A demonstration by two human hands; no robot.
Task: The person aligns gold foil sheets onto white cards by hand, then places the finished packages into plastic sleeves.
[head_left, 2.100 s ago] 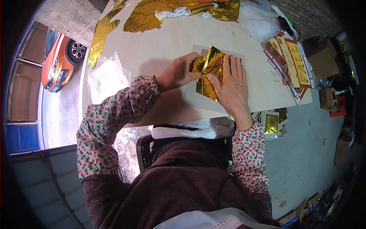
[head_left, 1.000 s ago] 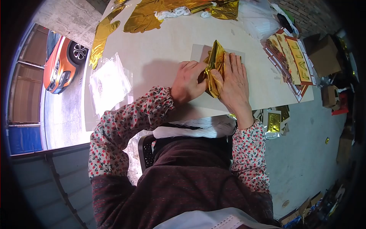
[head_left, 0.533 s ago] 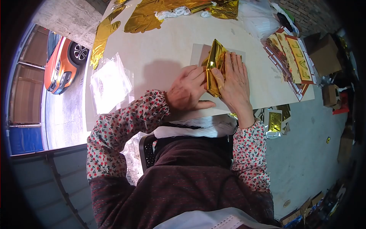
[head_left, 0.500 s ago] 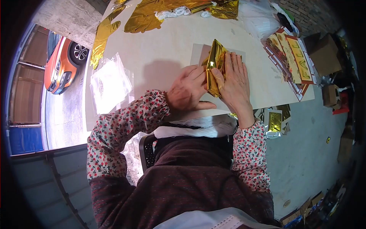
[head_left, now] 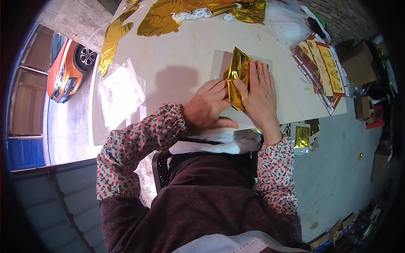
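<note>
A folded gold foil piece (head_left: pixel 239 76) lies on a flat clear sheet (head_left: pixel 219 63) near the table's front edge. My right hand (head_left: pixel 260 92) rests flat over the foil's right side, fingers stretched forward, with the thumb on the foil. At the foil's left edge is my left hand (head_left: pixel 207 103), its fingertips against the foil and its thumb stretched out toward the right. Part of the foil is hidden under both hands.
Gold foil sheets (head_left: pixel 158 21) and white string bundles (head_left: pixel 198 14) lie along the table's far side. Clear plastic bags (head_left: pixel 120 95) are at the left. Printed "FALL" cards (head_left: pixel 327 69) and a plastic bag (head_left: pixel 287 25) are at the right.
My left hand has shifted slightly down and left along the foil's edge. My right hand stays on the foil. The whole view has moved a little.
</note>
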